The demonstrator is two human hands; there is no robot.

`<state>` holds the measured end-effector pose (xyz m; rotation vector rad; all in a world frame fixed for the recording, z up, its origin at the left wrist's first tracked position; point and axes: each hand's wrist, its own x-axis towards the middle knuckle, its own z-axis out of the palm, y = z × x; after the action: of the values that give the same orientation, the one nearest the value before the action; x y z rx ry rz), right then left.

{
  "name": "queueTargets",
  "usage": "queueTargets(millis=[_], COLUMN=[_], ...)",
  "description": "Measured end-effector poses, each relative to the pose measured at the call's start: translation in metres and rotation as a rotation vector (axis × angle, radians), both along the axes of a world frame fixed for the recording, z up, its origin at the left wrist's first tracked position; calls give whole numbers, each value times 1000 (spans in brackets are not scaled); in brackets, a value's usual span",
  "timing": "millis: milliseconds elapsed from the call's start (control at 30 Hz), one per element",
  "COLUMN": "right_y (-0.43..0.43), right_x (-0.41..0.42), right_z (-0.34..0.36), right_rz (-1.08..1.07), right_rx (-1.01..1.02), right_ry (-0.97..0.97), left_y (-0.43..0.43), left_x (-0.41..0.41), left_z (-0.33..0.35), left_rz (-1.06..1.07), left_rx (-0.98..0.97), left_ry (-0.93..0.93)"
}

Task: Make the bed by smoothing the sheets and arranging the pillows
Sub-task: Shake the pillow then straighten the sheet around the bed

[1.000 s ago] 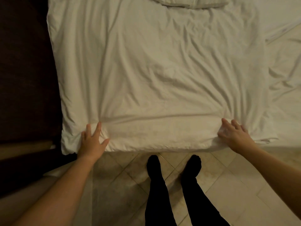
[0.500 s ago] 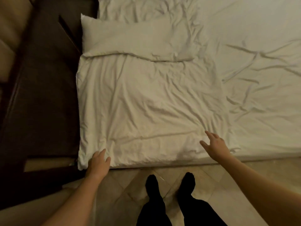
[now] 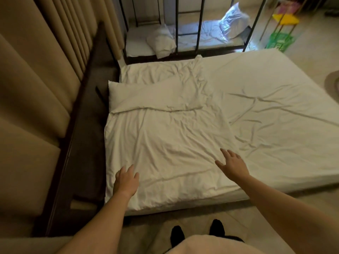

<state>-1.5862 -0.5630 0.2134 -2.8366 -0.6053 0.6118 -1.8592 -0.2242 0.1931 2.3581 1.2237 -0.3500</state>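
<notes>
A folded white duvet (image 3: 165, 147) lies flat and creased on the left part of the low bed, over the white bottom sheet (image 3: 275, 107). A white pillow (image 3: 152, 98) rests at the duvet's far edge, with a second pillow (image 3: 157, 72) behind it. My left hand (image 3: 125, 181) hovers open above the duvet's near left corner. Above the duvet's near right corner my right hand (image 3: 232, 165) is spread open, holding nothing.
A padded beige headboard wall (image 3: 36, 125) and a dark wooden ledge (image 3: 86, 134) run along the left. Behind the bed stands a dark metal-framed cot (image 3: 183, 39) with white bedding. A coloured wire rack (image 3: 280, 33) is at the far right. My feet stand on tiled floor (image 3: 201, 215).
Both hands let go of the duvet's near edge and lifted over it, fingers spread. My view rose from the duvet's edge to the whole bed and the room behind.
</notes>
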Motion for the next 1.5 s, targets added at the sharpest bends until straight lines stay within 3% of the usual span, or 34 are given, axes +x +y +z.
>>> queueTargets(millis=[333, 733, 1500], right_y=[-14, -79, -393], right_x=[10, 27, 122], right_z=[22, 36, 63], right_rz=[-90, -170, -351], right_rx=[63, 112, 90], right_ry=[-20, -102, -113], left_y=[13, -44, -341], left_x=[41, 89, 263], left_z=[24, 48, 62], left_rz=[-122, -214, -414], left_rx=[60, 93, 32], left_ry=[-45, -97, -178])
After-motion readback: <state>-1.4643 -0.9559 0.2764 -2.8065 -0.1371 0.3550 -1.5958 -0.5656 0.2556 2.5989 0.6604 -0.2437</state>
